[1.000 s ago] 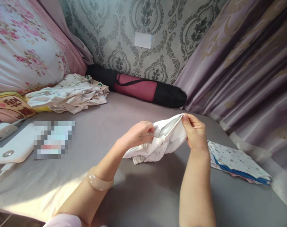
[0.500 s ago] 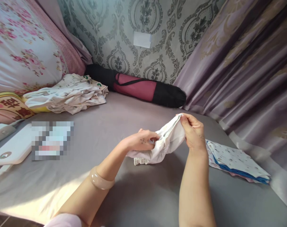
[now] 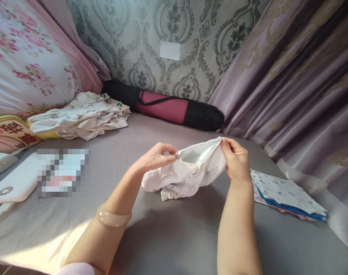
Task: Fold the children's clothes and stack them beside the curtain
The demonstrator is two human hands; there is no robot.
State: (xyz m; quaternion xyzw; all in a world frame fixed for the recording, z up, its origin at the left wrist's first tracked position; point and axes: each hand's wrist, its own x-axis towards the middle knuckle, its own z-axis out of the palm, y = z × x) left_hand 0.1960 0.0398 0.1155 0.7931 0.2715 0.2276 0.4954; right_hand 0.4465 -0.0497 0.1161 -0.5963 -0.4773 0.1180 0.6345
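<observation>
A small white garment [image 3: 188, 175] hangs spread between my hands above the bed, its hemmed opening facing up and a gathered, ribbed edge drooping at the bottom. My right hand [image 3: 235, 158] pinches one end of the opening between thumb and fingers. At the opposite end, the thumb and fingertips of my left hand [image 3: 159, 156] close on the rim. Folds hide what kind of garment it is. To the right lies a flat stack of folded cloths [image 3: 288, 194], white patterned on top with blue and pink layers below.
A crumpled pile of light clothes [image 3: 85, 118] lies at the back left by a floral cushion [image 3: 33, 57]. A black and maroon long bag [image 3: 162, 107] rests along the wall. White power bank [image 3: 16, 179] and pixelated object [image 3: 65, 172] lie left; curtains [image 3: 291, 84] hang right.
My left hand has come out of the garment's folds and moved up and left to its rim. The opening is now stretched wider. My right hand keeps its grip in nearly the same place.
</observation>
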